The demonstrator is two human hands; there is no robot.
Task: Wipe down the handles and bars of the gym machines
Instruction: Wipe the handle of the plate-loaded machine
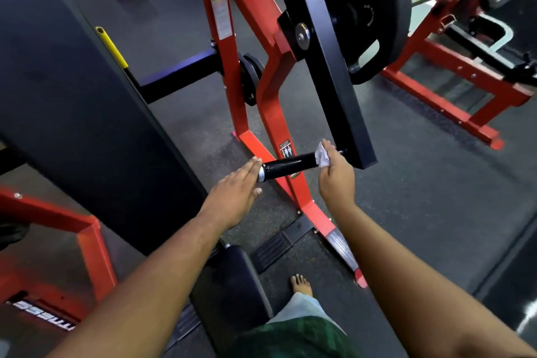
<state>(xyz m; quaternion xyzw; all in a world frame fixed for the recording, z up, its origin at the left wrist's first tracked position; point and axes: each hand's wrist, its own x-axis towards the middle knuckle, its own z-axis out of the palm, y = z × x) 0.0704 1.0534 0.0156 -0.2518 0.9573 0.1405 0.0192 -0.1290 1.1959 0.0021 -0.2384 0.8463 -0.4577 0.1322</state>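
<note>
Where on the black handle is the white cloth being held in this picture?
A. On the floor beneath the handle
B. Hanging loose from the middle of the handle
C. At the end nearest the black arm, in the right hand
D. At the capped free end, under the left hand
C: the right hand pinches the white cloth on the black handle near the black arm; the left hand lies flat at the capped end.

The short black handle [287,167] has open air above and below it, down to the dark floor [406,183]. The big black pad [87,96] blocks the left side. The black arm [328,67] and red frame [270,113] crowd the far end.
</note>
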